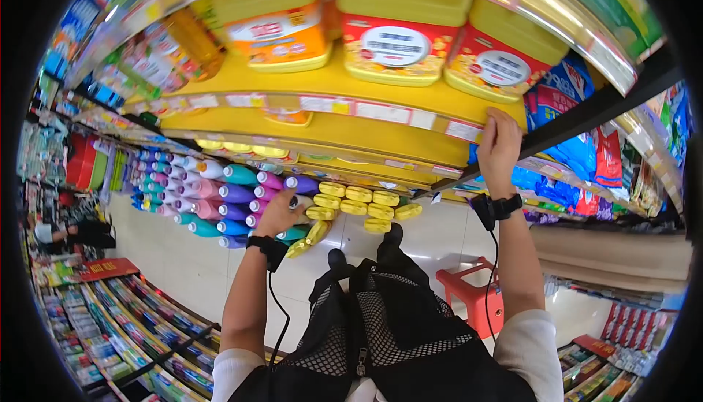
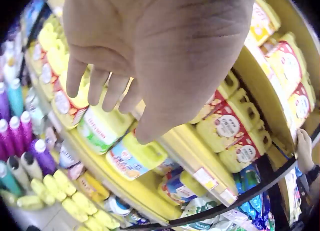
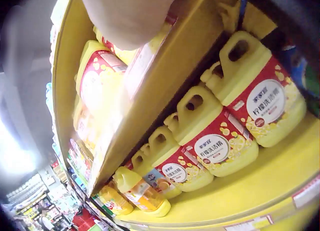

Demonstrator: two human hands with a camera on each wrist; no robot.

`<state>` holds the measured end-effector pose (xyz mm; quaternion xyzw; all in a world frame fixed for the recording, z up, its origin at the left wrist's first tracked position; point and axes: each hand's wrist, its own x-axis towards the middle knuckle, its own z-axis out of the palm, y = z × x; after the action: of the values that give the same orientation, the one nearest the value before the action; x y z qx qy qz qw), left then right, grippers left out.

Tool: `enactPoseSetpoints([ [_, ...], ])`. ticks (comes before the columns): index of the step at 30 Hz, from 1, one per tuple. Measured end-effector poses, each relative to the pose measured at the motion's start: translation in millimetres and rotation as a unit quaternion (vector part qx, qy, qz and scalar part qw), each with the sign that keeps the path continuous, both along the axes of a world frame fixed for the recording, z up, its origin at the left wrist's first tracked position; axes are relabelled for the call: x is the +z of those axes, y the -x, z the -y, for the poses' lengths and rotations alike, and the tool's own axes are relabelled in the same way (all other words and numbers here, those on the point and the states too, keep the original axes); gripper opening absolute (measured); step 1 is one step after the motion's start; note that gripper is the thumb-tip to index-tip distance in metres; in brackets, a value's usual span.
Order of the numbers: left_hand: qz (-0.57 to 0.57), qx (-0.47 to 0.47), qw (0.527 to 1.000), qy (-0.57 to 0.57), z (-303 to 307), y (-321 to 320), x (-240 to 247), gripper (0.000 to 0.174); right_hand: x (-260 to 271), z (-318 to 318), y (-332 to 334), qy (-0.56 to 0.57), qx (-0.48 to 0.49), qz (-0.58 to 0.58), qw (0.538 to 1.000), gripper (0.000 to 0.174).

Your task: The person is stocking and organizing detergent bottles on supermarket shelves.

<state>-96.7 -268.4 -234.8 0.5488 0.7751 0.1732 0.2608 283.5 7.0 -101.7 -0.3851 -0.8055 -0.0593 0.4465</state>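
My left hand [image 1: 280, 215] is held low, over the rows of coloured bottles [image 1: 234, 195] on the floor in the head view. Its palm [image 2: 155, 51] faces the left wrist camera, fingers extended and loosely bent, nothing held in them. Behind those fingers, yellow jugs [image 2: 135, 158] stand on a shelf. My right hand [image 1: 501, 149] rests with its fingers on the front edge of the yellow shelf [image 1: 410, 88], beside the dark upright. Just above that edge stands a yellow jug [image 1: 494, 61] with a red label. In the right wrist view only a blurred part of the hand [image 3: 130, 16] shows.
Yellow bottles [image 1: 357, 201] stand in a cluster on the floor before my feet. A red stool [image 1: 472, 292] is at my right. Blue and red bags [image 1: 578, 153] fill the shelving right of the upright. Another person [image 1: 84, 233] is far left.
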Motion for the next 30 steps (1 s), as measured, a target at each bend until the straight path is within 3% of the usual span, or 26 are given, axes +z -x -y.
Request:
enactPoseSetpoints([
  [2,0.085,0.024,0.992,0.085,46,24,-47,0.057,-6,14,7,-0.035,-0.019,0.022,0.999,0.018],
  [6,0.039,0.18,0.972,0.145,178,43,-130,0.054,-16,37,19,-0.051,-0.085,0.089,0.991,0.036],
  [8,0.042,0.195,0.966,0.166,240,42,-149,0.051,-18,46,27,-0.049,-0.11,0.082,0.989,0.04],
  [10,0.099,0.275,0.941,0.171,285,34,-139,0.049,-23,58,38,-0.029,-0.108,0.054,0.992,0.047],
  [13,0.093,0.302,0.933,0.173,348,36,-173,0.047,-33,80,56,-0.016,-0.084,0.057,0.995,0.051],
  [16,0.114,0.334,0.921,0.168,372,37,-179,0.045,-82,116,67,0.116,-0.018,0.022,0.993,0.05],
  [19,0.149,0.398,0.902,0.082,368,35,-177,0.043,-145,168,78,0.239,0.039,0.092,0.966,0.042],
  [21,0.149,0.379,0.912,0.041,356,40,-161,0.041,-163,209,95,0.309,0.082,0.11,0.941,0.036],
  [24,0.193,0.407,0.893,-0.012,340,46,-126,0.04,-172,255,118,0.362,0.131,0.115,0.916,0.029],
  [30,0.089,0.34,0.936,-0.025,335,48,-93,0.036,-157,295,146,0.374,0.183,0.15,0.897,0.021],
])
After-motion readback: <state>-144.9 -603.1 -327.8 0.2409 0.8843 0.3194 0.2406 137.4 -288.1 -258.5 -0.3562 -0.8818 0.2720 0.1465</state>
